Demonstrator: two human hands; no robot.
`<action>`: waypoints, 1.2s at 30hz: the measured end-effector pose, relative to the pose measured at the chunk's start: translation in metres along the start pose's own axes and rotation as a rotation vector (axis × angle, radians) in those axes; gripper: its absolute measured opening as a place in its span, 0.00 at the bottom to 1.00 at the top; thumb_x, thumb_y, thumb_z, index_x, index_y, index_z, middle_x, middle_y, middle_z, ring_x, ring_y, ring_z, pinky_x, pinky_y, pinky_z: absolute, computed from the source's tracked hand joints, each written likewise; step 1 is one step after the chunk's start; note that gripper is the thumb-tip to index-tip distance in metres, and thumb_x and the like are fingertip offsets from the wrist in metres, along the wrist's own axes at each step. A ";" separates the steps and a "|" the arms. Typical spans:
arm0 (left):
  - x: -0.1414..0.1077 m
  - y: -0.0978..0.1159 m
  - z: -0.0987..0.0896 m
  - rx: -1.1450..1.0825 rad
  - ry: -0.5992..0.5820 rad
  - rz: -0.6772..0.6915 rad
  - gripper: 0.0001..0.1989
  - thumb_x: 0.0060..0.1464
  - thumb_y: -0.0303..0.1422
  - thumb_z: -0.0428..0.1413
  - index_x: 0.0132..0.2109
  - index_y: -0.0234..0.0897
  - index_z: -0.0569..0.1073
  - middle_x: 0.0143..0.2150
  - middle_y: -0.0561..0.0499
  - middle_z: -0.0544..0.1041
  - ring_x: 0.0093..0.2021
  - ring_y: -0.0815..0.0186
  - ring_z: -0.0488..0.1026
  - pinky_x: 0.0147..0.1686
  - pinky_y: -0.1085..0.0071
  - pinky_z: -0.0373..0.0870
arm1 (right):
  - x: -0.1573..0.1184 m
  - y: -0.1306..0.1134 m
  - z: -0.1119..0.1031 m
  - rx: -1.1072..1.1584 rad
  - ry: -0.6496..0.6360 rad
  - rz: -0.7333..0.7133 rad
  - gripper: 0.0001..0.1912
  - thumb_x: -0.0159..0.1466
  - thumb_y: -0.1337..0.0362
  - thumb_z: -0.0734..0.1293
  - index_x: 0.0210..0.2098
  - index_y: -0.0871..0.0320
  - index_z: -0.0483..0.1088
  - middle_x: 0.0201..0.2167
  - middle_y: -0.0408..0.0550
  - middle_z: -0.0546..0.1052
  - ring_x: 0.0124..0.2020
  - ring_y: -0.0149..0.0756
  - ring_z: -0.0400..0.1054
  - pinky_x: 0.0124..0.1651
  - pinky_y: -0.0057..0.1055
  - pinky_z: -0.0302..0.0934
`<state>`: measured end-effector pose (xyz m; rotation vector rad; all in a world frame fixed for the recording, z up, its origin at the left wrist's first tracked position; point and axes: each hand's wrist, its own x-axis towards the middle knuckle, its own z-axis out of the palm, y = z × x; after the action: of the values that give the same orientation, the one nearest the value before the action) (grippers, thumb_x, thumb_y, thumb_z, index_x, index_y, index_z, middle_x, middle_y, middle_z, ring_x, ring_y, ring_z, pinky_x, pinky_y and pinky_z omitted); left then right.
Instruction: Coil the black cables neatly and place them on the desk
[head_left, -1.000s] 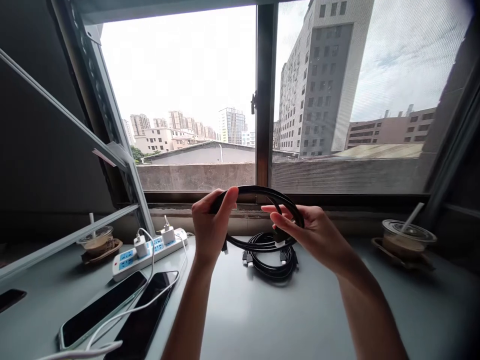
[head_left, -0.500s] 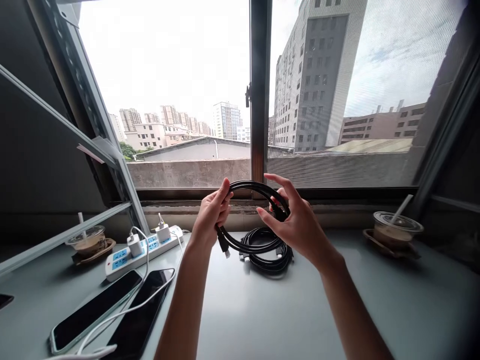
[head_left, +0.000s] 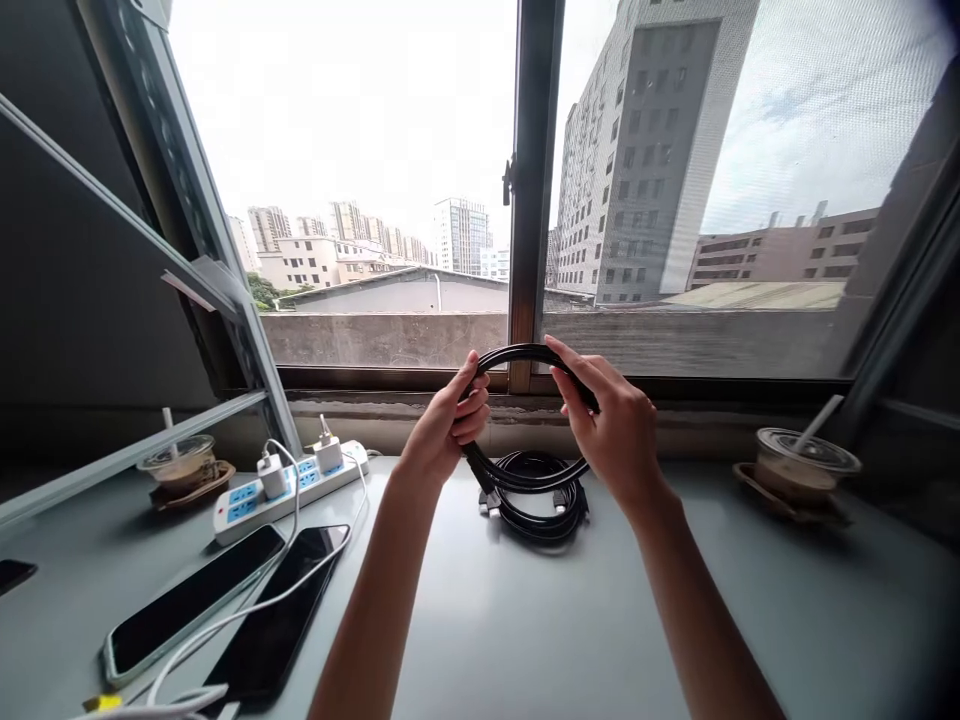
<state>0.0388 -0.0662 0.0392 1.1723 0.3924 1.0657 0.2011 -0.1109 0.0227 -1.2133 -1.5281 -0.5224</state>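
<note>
Above the table, a coiled black cable [head_left: 525, 353] is held up as an upright loop between my two hands. My left hand [head_left: 442, 425] is wrapped round the loop's left side, thumb pointing up. On the opposite side, my right hand [head_left: 621, 430] closes its thumb and fingers on the cable, with the index finger stretched along the top. A black plug hangs below my left hand. Behind and under the held loop, another coiled black cable [head_left: 546, 535] lies on the table, with metal-tipped connectors showing.
At left, a white power strip [head_left: 311, 490] holds two chargers with white cords that cross two phones [head_left: 199, 600]. Lidded drink cups stand at the left [head_left: 180, 462] and right [head_left: 802, 465]. A metal frame [head_left: 262, 340] rises at left before the window.
My right hand has moved from spread fingers beside the loop to closing on it. Both hands and the held cable have shifted slightly right and up in view.
</note>
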 end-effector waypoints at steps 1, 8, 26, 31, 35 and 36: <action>0.000 -0.001 0.002 0.021 0.000 0.003 0.17 0.51 0.44 0.57 0.27 0.35 0.63 0.15 0.64 0.46 0.12 0.80 0.43 0.10 0.82 0.41 | 0.001 0.002 0.000 0.030 0.009 0.012 0.18 0.67 0.60 0.57 0.56 0.47 0.65 0.36 0.44 0.75 0.27 0.31 0.69 0.32 0.27 0.60; 0.001 -0.022 0.021 0.624 0.304 0.356 0.14 0.50 0.42 0.57 0.36 0.37 0.66 0.18 0.60 0.63 0.15 0.74 0.63 0.17 0.79 0.58 | 0.006 0.019 0.000 0.200 0.085 0.080 0.16 0.64 0.63 0.60 0.51 0.55 0.69 0.40 0.49 0.76 0.41 0.40 0.70 0.46 0.36 0.63; 0.044 -0.083 -0.031 1.370 0.201 -0.324 0.10 0.57 0.38 0.45 0.39 0.35 0.64 0.29 0.50 0.75 0.18 0.67 0.71 0.26 0.72 0.66 | -0.013 0.089 0.032 -0.012 -0.733 0.644 0.24 0.59 0.70 0.64 0.55 0.53 0.64 0.42 0.47 0.75 0.33 0.31 0.73 0.37 0.26 0.67; 0.052 -0.119 -0.044 1.468 0.191 -0.485 0.12 0.50 0.29 0.50 0.43 0.30 0.64 0.36 0.42 0.78 0.19 0.63 0.74 0.34 0.68 0.67 | -0.043 0.102 0.078 -0.237 -0.854 0.713 0.18 0.60 0.70 0.65 0.50 0.56 0.68 0.48 0.53 0.72 0.50 0.41 0.66 0.53 0.41 0.59; 0.053 -0.130 -0.051 1.524 0.187 -0.564 0.14 0.47 0.27 0.50 0.44 0.31 0.65 0.35 0.43 0.79 0.20 0.63 0.75 0.37 0.67 0.66 | -0.056 0.105 0.095 -0.287 -0.944 0.713 0.15 0.64 0.61 0.63 0.50 0.59 0.66 0.50 0.51 0.69 0.49 0.39 0.65 0.52 0.45 0.60; 0.053 -0.130 -0.052 1.533 0.184 -0.575 0.14 0.47 0.27 0.50 0.44 0.31 0.66 0.34 0.44 0.79 0.20 0.63 0.75 0.37 0.68 0.66 | -0.056 0.106 0.096 -0.292 -0.959 0.709 0.15 0.64 0.61 0.62 0.50 0.58 0.66 0.50 0.51 0.69 0.49 0.39 0.65 0.51 0.44 0.61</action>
<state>0.0874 0.0070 -0.0825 2.0490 1.7567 0.1966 0.2468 -0.0148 -0.0884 -2.2997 -1.6193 0.3993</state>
